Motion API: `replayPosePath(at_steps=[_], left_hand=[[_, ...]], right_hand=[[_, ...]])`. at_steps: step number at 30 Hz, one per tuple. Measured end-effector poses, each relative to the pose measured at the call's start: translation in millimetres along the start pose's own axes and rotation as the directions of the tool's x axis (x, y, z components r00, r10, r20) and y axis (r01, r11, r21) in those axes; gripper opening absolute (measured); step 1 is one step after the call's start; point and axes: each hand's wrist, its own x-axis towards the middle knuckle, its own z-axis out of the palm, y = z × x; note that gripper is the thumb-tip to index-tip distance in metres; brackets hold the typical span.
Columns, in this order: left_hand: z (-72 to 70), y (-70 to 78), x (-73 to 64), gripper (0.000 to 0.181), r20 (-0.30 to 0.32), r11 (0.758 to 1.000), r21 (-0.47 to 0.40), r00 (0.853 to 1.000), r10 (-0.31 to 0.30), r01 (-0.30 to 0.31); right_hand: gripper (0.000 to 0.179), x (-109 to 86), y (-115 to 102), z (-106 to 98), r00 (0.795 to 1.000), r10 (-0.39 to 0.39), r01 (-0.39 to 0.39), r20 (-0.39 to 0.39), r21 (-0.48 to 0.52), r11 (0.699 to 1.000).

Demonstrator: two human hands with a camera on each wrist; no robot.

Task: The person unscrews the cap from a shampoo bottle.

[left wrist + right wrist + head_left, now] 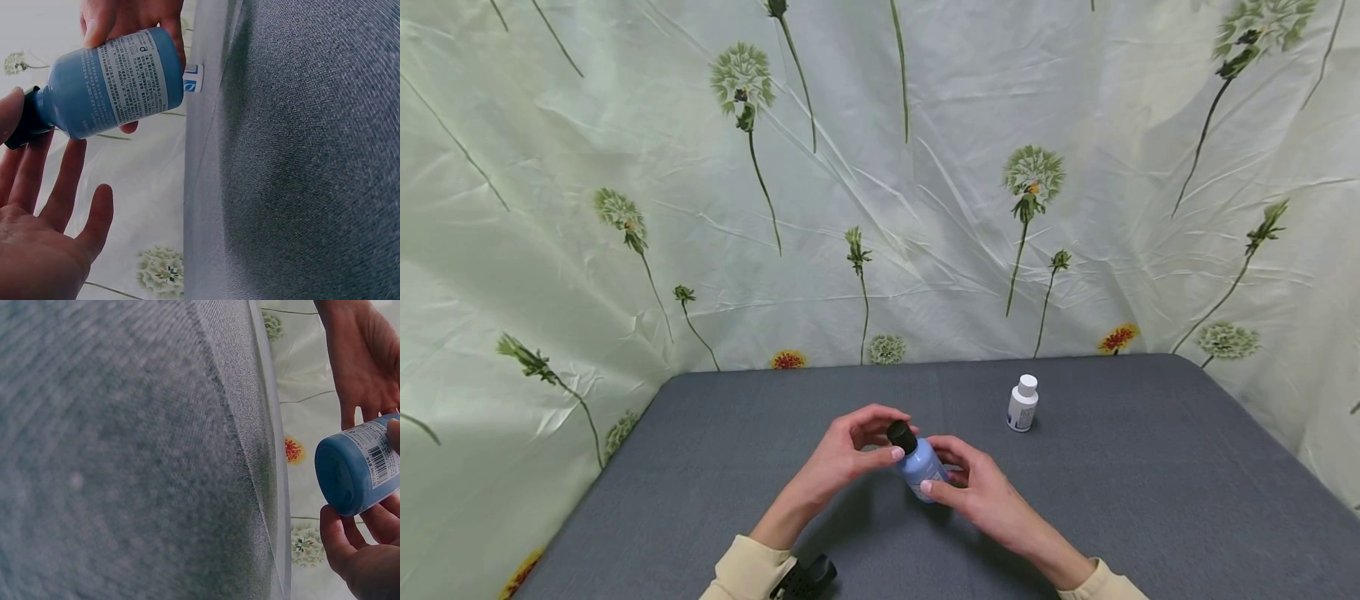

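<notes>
A blue bottle [921, 468] with a black cap [902, 436] is held tilted above the grey table, its cap end toward the upper left. My left hand [841, 450] pinches the cap between thumb and fingers; in the left wrist view the other fingers spread out below the cap [30, 119]. Around the lower part of the bottle, my right hand [992, 496] grips with thumb and fingers. Printed label text faces the left wrist camera on the bottle [112, 81]. The right wrist view shows the base of the bottle [340, 475], raised off the table.
A small white bottle [1022, 407] with a white cap stands upright farther back, to the right of my hands. The grey cloth-covered table [737, 433] ends at a pale curtain [925, 208] printed with dandelions. A black device [805, 579] sits at my left cuff.
</notes>
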Motion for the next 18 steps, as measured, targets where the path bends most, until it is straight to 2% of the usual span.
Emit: replayPosePath(at_steps=[18], left_hand=[[0.9, 1.0, 0.3, 0.033, -0.026, 0.998, 0.034, 0.999, 0.045, -0.044]], right_hand=[[0.048, -0.1, -0.4, 1.2, 1.000, 0.015, -0.015, -0.011, -0.006, 1.000]])
